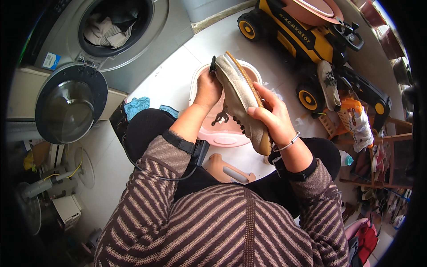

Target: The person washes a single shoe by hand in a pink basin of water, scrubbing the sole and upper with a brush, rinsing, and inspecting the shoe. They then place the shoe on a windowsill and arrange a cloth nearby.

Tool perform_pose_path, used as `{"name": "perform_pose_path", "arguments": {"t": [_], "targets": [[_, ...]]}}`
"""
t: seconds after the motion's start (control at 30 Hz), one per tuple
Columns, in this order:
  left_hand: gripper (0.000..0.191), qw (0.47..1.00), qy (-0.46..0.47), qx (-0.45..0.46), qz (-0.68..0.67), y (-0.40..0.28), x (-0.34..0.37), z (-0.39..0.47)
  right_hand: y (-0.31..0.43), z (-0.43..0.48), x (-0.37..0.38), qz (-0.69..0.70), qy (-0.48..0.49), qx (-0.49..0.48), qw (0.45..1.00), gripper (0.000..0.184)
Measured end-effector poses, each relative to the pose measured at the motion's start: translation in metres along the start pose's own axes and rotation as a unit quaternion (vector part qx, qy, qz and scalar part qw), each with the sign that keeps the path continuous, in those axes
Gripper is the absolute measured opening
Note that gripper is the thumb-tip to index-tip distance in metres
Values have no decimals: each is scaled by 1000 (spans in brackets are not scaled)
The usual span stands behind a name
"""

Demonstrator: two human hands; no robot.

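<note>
A beige lace-up shoe [238,95] with a gum-coloured sole is held tilted on its side above a pink basin [227,141]. My left hand [208,87] grips it at the far end, by the dark-lined opening. With the thumb on its side and the fingers along the sole, my right hand [273,115] holds the nearer end. Dark laces [221,116] dangle from the shoe over the basin. Liquid seems to lie in the basin, partly hidden behind the shoe and my left hand.
At the upper left, a front-loading washing machine [156,36] has its round door [68,106] swung open. A second shoe [328,85] leans on a yellow-black toy excavator [293,33] at the right. Blue cloth [136,106] lies by my left knee, a peach plastic stool [222,168] between my legs.
</note>
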State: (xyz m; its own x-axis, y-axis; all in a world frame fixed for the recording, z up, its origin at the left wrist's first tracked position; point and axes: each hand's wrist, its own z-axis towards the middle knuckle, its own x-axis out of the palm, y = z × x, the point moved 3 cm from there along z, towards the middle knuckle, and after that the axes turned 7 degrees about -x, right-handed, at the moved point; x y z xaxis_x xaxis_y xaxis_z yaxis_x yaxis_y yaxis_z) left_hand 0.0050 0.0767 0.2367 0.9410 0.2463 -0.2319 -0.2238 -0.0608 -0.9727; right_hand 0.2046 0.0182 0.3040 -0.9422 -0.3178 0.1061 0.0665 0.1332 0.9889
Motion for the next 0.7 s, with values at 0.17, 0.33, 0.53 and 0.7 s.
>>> {"name": "perform_pose_path", "arguments": {"t": [0.17,0.33,0.53,0.7], "targets": [[25,993,-10,15,118,17,0,0,-3,0,3,-93,3,-52,994,82],[27,992,52,-114,24,27,5,1,-7,2,1,-171,-1,-101,980,82],[33,926,148,-322,-131,27,9,-9,-13,6,-6,-61,-17,-24,998,86],[33,861,136,-372,-319,18,18,-19,-12,12,-14,-78,-53,-39,995,85]]}}
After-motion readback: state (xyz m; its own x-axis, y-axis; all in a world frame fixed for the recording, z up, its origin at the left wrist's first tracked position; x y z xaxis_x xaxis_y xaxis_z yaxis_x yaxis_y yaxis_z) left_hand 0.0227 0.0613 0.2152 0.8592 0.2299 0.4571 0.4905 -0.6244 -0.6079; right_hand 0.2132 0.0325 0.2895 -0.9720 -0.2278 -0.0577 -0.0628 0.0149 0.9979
